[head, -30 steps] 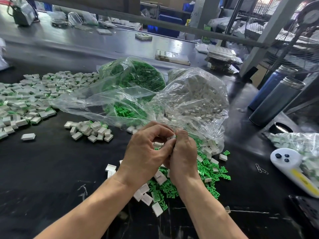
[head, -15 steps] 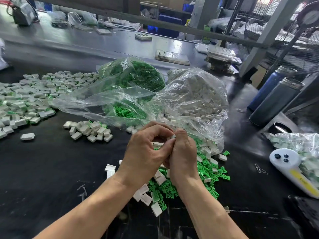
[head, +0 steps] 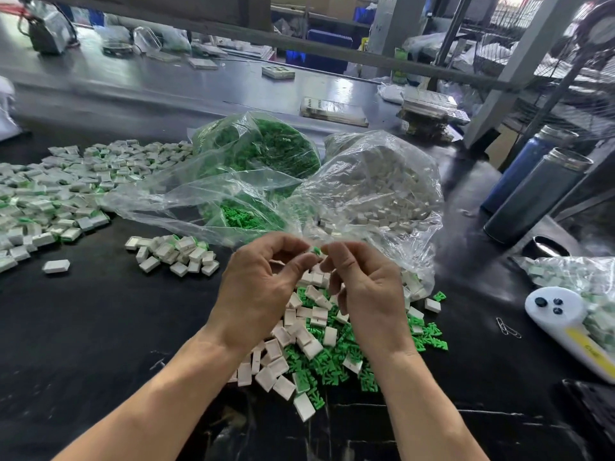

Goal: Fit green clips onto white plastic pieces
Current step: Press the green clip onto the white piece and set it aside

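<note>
I see a black table [head: 83, 327]. At twelve o'clock slump two clear bags [head: 376, 181], their loose plastic crowding my hands. At nine o'clock lies a heap of finished pieces [head: 50, 201]; at six, loose white pieces [head: 276, 347] and green clips [head: 319, 367], likely kept within reach. My left hand [head: 259, 294] and right hand [head: 366, 287] pinch one clip [head: 316, 250] together.

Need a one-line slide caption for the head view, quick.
Both hands, left hand and right hand, pinch a small green clip above a mixed pile of white pieces beside two clear bags.
</note>
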`<state>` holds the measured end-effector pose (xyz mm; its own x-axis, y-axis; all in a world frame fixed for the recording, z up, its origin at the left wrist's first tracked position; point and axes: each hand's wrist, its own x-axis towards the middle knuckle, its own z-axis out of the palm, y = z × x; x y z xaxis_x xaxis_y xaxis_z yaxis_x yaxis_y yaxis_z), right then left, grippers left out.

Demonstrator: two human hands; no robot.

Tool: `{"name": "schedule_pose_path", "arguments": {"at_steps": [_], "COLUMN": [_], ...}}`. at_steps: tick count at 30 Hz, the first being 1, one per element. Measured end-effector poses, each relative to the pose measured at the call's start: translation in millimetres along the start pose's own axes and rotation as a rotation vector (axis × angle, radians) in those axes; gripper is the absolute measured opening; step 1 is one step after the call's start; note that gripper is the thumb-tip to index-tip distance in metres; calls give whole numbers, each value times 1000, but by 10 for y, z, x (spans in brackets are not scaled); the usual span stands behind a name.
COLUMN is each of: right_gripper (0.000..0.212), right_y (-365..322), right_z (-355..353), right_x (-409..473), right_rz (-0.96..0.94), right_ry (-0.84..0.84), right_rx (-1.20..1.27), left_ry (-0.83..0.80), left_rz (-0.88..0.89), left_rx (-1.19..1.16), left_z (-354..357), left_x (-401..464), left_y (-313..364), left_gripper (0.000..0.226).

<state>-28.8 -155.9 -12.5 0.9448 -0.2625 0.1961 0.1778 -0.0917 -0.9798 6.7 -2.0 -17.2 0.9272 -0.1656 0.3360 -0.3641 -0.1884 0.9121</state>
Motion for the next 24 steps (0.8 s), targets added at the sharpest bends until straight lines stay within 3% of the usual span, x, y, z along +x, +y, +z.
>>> {"name": "schedule_pose_path", "arguments": {"at_steps": [3, 18, 24], "right_gripper": [6, 8, 7], "right_y": [14, 67, 124], "right_z": [-20, 11, -84], "right_x": [4, 21, 50], "right_rz": [-7, -2, 32], "right_ry": [-47, -30, 60], "right_rx": [-11, -186, -222], "left_ry": [-19, -55, -5], "left_rz": [-14, -45, -45], "left_rx": [-2, -1, 206], "left_z": [-18, -17, -159], "left_x": [8, 20, 42], "left_y": [-22, -95, -120], "left_gripper": [7, 19, 19]}}
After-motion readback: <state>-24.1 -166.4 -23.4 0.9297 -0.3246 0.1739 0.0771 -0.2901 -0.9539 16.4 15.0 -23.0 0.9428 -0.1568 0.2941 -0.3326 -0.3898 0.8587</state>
